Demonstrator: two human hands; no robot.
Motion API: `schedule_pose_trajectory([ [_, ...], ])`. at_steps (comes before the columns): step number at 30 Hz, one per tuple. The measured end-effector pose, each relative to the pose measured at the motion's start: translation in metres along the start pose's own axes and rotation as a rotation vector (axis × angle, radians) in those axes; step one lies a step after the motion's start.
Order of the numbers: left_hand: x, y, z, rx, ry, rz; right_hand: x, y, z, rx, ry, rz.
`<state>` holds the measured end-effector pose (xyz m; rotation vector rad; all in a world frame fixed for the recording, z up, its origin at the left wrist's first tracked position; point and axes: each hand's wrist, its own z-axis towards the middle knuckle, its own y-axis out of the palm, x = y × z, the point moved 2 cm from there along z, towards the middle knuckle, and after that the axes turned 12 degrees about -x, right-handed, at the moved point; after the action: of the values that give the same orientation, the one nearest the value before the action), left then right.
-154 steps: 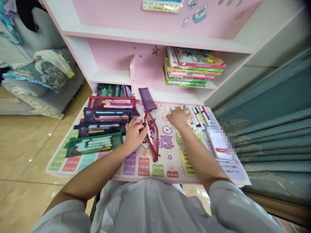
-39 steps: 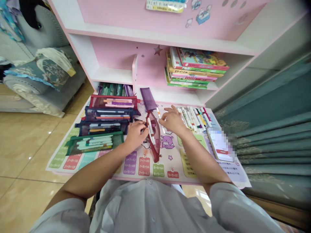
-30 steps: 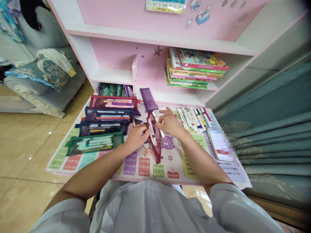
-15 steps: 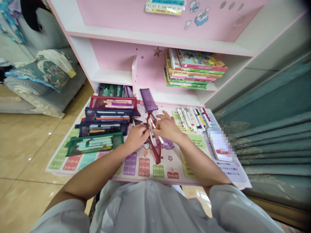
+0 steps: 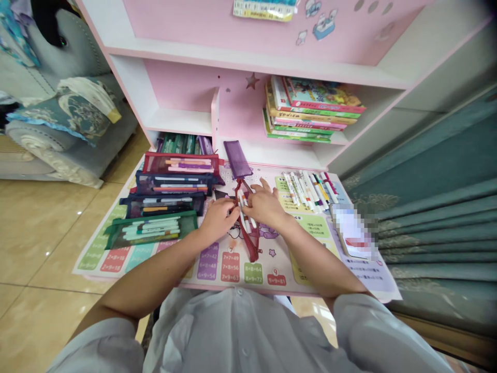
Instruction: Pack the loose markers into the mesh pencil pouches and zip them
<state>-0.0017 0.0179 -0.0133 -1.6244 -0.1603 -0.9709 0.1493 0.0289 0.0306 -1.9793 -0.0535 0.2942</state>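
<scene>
A red mesh pencil pouch (image 5: 252,253) lies unzipped in front of me, with white markers (image 5: 242,220) in its opening. My left hand (image 5: 219,217) is closed on the pouch's left edge. My right hand (image 5: 267,206) pinches a white marker (image 5: 253,223) between thumb and forefinger over the opening, its other fingers spread upward. That marker lies nearly parallel to the ones inside. Both hands partly hide the pouch's upper end.
Filled mesh pouches (image 5: 161,228) are stacked on the left. Loose markers (image 5: 308,190) lie in a row at right, near a phone (image 5: 351,230). A purple pouch (image 5: 237,158) rests behind, below stacked books (image 5: 310,111).
My right hand has moved slightly left and down, and its marker has shifted from slanting across the pouch's right edge to lying within the opening. My left hand stays put.
</scene>
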Motion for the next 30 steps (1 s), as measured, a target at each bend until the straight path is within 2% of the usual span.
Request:
schedule_pose_trajectory([
  [14, 0.000, 0.000, 0.000, 0.020, 0.012, -0.001, -0.001, 0.004, 0.000, -0.048, -0.004, -0.027],
  [20, -0.001, 0.000, 0.000, 0.022, 0.011, -0.012, 0.007, 0.000, 0.000, 0.048, -0.037, 0.107],
  [24, -0.001, -0.001, -0.001, 0.013, 0.007, -0.020, 0.035, -0.013, 0.010, 0.286, 0.005, 0.238],
  [27, 0.000, 0.000, -0.001, 0.010, 0.000, -0.031, 0.070, -0.024, 0.021, 0.469, 0.151, 0.241],
  [28, 0.000, 0.000, -0.001, 0.010, -0.002, -0.033, 0.084, -0.025, 0.025, 0.476, 0.229, 0.214],
  [30, 0.000, 0.000, 0.000, 0.009, -0.004, -0.035, 0.111, -0.024, 0.035, 0.371, 0.390, 0.153],
])
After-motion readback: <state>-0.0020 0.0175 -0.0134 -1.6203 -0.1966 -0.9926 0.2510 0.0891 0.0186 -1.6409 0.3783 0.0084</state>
